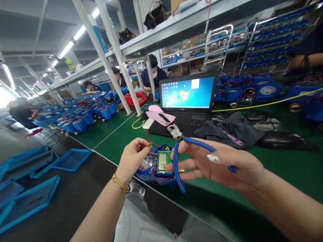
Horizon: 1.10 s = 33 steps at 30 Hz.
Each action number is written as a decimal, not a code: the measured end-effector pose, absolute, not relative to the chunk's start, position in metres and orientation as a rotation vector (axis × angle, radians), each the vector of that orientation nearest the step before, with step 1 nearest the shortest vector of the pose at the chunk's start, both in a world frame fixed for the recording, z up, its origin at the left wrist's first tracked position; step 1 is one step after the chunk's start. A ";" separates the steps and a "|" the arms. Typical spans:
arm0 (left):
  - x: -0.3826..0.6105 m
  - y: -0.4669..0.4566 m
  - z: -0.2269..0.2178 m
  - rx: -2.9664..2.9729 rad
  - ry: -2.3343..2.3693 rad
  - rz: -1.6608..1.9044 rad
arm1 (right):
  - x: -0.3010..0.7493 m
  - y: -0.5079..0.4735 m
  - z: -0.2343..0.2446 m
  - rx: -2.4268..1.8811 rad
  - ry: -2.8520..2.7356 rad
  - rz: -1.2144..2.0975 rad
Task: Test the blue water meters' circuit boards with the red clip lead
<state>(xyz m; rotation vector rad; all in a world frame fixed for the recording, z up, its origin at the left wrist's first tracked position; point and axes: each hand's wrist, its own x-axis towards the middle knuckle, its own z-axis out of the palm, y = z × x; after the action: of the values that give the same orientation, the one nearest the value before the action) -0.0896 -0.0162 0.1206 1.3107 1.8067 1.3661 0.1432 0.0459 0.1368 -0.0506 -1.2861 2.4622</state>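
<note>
Close to the bench's front edge sits a blue meter housing (165, 182) with its inside exposed. A green circuit board with a small grey display (163, 161) lies in it, and a clear round part (145, 164) is on its left. My left hand (132, 158) is at the housing's upper left, thumb and fingers pinched on thin wires (150, 145). My right hand (214, 164) holds blue-handled cutting pliers (177, 134) above the housing's right side. Their handles are spread, and the metal jaws point up and away from the wires.
A laptop (186, 94) stands open behind the housing, with a pink cloth (158, 114) and black pen beside it. A dark grey cloth (232, 129) lies right. A yellow cable (267, 101) crosses the back. Blue trays (72, 159) are left. Several people sit at benches beyond.
</note>
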 end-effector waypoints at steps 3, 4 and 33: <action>-0.089 -0.017 0.120 1.311 1.793 1.394 | 0.133 0.039 0.135 -0.049 -1.263 2.468; -0.088 -0.017 0.119 1.311 1.788 1.403 | 0.130 0.037 0.134 -0.070 -1.257 2.478; -0.090 -0.019 0.115 1.392 1.806 1.419 | 0.088 0.038 0.137 -0.508 -1.107 2.617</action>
<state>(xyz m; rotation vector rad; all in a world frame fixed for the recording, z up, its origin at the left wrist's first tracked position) -0.0896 -0.0191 0.1146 1.3924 1.8060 1.4193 0.0882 0.0383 0.1372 -0.5082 -1.1072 2.6173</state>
